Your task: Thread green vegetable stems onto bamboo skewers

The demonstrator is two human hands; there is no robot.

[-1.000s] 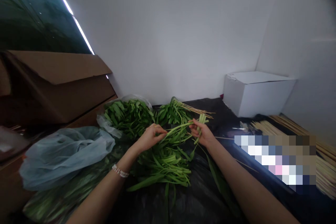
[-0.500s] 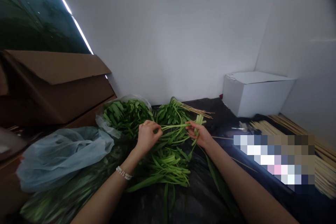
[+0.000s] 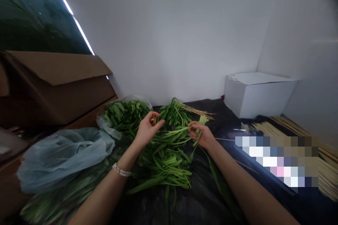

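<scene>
Gripping a bunch of leafy stems [image 3: 202,120] near its pale cut ends, our right hand [image 3: 204,136] is pinching it between thumb and fingers just right of the frame's centre. We are probably holding it there because the firmer ends are giving a steady grip, while green stalks are reaching leftward. Where these are crossing the greens beneath, we cannot tell which belong to the bunch.

Our left hand [image 3: 148,130] is hovering near the centre, thumb and forefinger parted, and we are seeing nothing clearly caught between them. We are likely keeping it opposite the right hand so that both are within reach of the stalks.

Below, a pile of cut greens [image 3: 170,172] is lying on a black plastic sheet [image 3: 195,200], which is presumably protecting the surface underneath. Its stem ends are mostly pointing right, perhaps for easy picking up by that side. Above the centre, another leafy bundle [image 3: 174,112] is lying beside thin sticks [image 3: 199,109].

Relative to our hands, the held bunch is sitting inside the right one, its cut ends poking out above the fingers, and it is lying to the right of the left hand, apart from it.
</scene>
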